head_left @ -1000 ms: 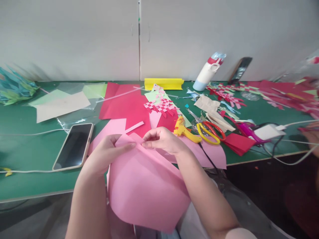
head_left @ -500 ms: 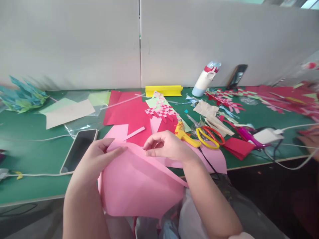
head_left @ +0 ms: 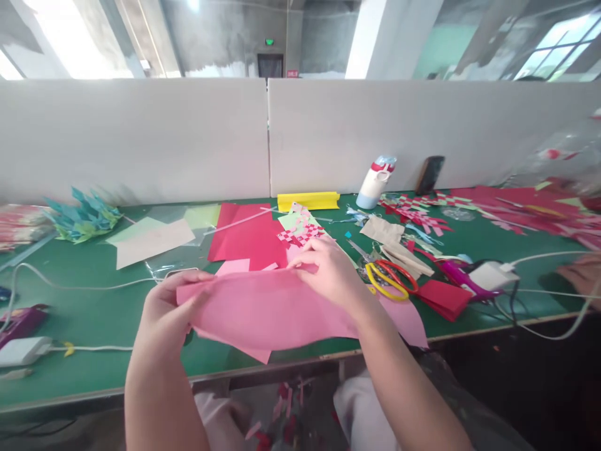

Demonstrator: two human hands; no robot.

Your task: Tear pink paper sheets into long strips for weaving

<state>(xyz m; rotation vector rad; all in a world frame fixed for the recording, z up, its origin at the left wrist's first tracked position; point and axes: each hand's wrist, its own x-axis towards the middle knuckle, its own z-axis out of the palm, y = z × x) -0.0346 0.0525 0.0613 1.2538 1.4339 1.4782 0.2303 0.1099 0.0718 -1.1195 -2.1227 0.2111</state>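
Both my hands hold a pink paper sheet (head_left: pixel 267 310) up over the front edge of the green table (head_left: pixel 94 313). My left hand (head_left: pixel 171 304) pinches its left end, thumb on top. My right hand (head_left: pixel 326 269) grips its upper right edge with curled fingers. The sheet lies nearly flat and hides the phone behind it. Just beyond it are red paper sheets (head_left: pixel 246 238) and a woven pink-and-white paper piece (head_left: pixel 300 233).
Yellow-handled scissors (head_left: pixel 385 279), a white bottle (head_left: pixel 373 183), a yellow folded strip (head_left: pixel 307 200), a teal paper craft (head_left: pixel 84 216), cream paper (head_left: pixel 148 241), cables and a white charger (head_left: pixel 491 274) crowd the table. Another person's hand (head_left: pixel 580 275) rests at the far right. White partitions stand behind.
The pink sheet has been lifted and flattened out between my hands, which moved apart. The camera tilted up, showing the room above the partitions.
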